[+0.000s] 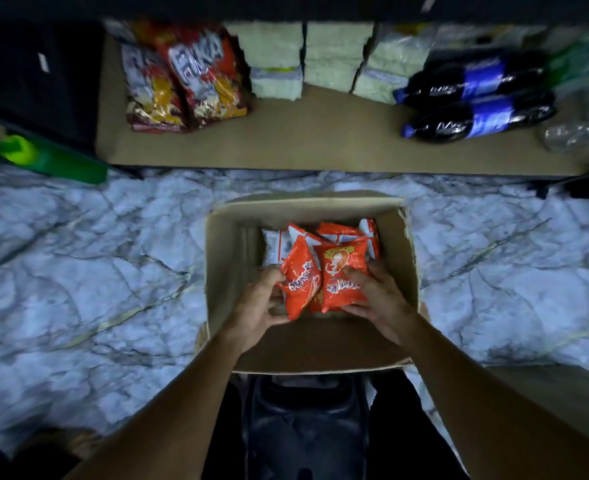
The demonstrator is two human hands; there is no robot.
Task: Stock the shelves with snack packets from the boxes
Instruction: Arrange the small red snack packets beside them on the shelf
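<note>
An open cardboard box (224,258) stands on the marble floor in front of me, with several orange snack packets inside. My left hand (260,304) grips one orange packet (300,278) at its lower left edge. My right hand (378,299) grips a second orange packet (340,268), fingers on its front and thumb under its bottom edge. The two packets are held side by side above the rest, which lie toward the box's far wall (334,230). A low brown shelf board (320,140) lies beyond the box.
On the shelf are red and yellow snack bags (196,77) at the left, stacked pale green packs (307,60) in the middle and two dark bottles with blue labels (476,98) lying at the right. A green object (44,157) is at far left. A dark stool (303,420) sits between my arms.
</note>
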